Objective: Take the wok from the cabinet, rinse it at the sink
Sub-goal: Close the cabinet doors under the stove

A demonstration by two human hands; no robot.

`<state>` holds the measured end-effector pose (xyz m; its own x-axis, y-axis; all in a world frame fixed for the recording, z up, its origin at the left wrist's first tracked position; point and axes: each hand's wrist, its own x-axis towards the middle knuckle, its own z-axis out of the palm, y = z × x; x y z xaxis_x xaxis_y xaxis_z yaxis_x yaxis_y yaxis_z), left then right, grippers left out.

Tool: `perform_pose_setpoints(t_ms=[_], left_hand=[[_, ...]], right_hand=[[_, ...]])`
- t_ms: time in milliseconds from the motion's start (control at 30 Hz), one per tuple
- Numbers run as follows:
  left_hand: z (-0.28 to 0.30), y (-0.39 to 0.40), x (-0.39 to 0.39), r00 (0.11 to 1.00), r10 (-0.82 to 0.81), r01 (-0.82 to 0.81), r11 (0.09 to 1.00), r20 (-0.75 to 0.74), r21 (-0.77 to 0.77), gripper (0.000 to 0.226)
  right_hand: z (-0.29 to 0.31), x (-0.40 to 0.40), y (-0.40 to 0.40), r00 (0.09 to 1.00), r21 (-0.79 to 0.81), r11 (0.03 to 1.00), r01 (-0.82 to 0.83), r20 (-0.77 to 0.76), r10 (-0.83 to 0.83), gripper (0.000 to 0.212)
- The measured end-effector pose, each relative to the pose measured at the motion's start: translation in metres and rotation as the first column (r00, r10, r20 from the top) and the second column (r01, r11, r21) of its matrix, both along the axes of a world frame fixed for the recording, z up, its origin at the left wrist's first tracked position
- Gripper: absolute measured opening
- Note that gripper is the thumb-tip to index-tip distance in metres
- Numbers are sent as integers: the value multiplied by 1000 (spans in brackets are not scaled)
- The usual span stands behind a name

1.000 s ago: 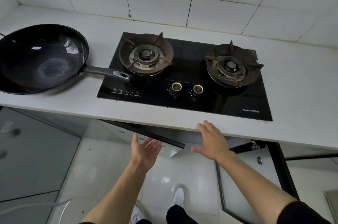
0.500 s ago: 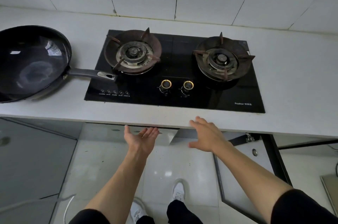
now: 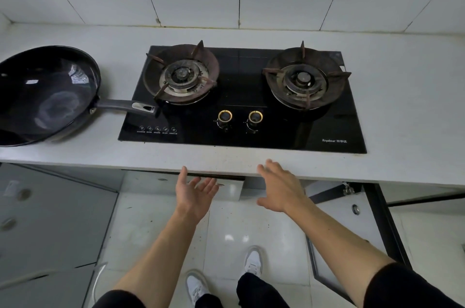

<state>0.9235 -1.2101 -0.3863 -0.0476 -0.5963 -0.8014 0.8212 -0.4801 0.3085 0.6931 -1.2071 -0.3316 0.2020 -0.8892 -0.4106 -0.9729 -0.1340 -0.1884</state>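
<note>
Overhead, we record a pale speckled stone countertop (image 3: 392,116) against a white tiled wall (image 3: 276,0), glossy floor tiles (image 3: 156,222) beneath, and a black-framed cabinet door (image 3: 377,209) hanging open at lower right. Since half a second ago, our view sits further left and both hands lie slightly nearer the counter edge. We list the wok (image 3: 45,93), round, dark and shiny, on the counter's left, its straight handle reaching the black glass hob (image 3: 239,96). Our left hand (image 3: 195,194), palm up, and right hand (image 3: 281,187), palm down, hold nothing, fingers straight and loosely spread.
</note>
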Motion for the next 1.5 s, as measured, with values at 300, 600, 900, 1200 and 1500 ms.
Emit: perform_pose_setpoints(t_ms=[300, 600, 900, 1200, 1500], left_hand=[[55, 22, -2, 734, -430, 491, 871, 525, 27, 51], [110, 26, -4, -252, -214, 875, 365, 944, 317, 61], [124, 68, -71, -340, 87, 940, 66, 936, 335, 60], [126, 105, -138, -424, 211, 892, -73, 881, 446, 62], [129, 142, -217, -508, 243, 844, -49, 826, 534, 63]], right_hand=[[20, -12, 10, 975, 111, 988, 111, 180, -130, 78], [83, -35, 90, 942, -84, 945, 315, 145, -302, 71], [110, -78, 202, 847, -186, 828, 529, 169, -503, 69], [87, -144, 290, 714, -185, 690, 700, 179, -677, 61], [44, -235, 342, 560, -27, 576, 817, 276, -781, 62]])
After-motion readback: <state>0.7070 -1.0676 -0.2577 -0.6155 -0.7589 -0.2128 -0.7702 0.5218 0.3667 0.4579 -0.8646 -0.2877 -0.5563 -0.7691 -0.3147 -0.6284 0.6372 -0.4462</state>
